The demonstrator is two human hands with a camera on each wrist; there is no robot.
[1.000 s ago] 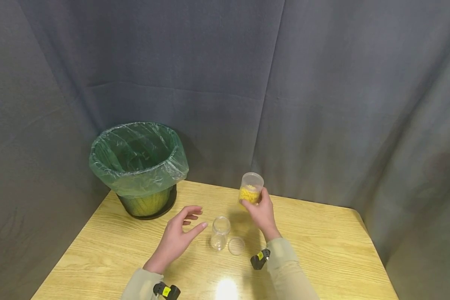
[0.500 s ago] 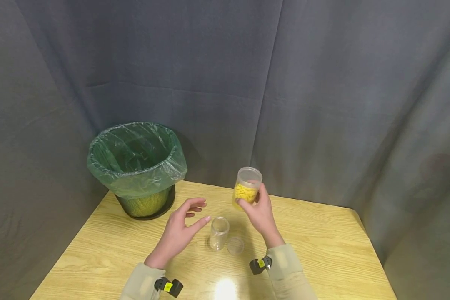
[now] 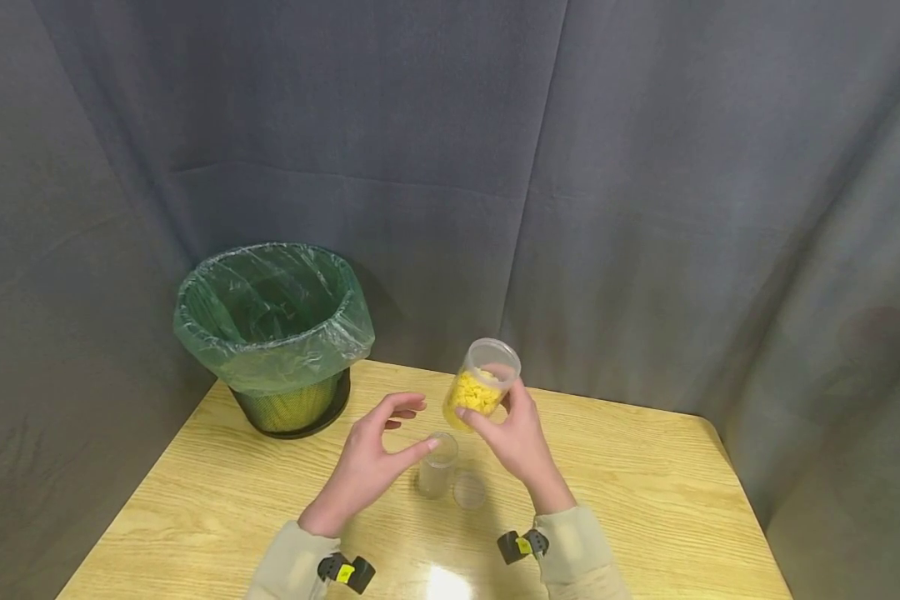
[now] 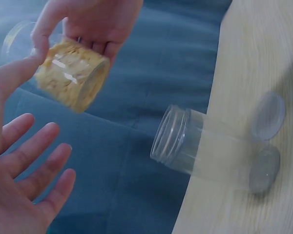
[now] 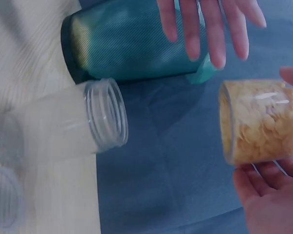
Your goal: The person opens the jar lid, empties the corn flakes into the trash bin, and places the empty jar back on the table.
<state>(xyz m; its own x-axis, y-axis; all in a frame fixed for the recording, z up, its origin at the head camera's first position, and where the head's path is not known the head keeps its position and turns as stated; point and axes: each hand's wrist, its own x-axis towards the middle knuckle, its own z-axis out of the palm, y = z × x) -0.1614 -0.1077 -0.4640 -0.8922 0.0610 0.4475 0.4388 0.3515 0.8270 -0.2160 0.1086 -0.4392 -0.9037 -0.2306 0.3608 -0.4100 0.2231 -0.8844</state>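
We see the right hand (image 3: 516, 429) grasping a tilted cylindrical jar (image 3: 482, 383) of yellow flakes (image 3: 471, 397) above the counter (image 3: 645, 483); the left hand (image 3: 371, 461), relaxed and free, is near it. In from the far edge stands a clear upright jar (image 3: 437, 481) beside a round lid (image 3: 469, 491), seemingly plastic.

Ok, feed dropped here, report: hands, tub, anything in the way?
Right hand holds tilted tub, yellow pieces inside. Left hand empty. Open jar upright on table, lid beside it. Nothing visible between tub and jar.
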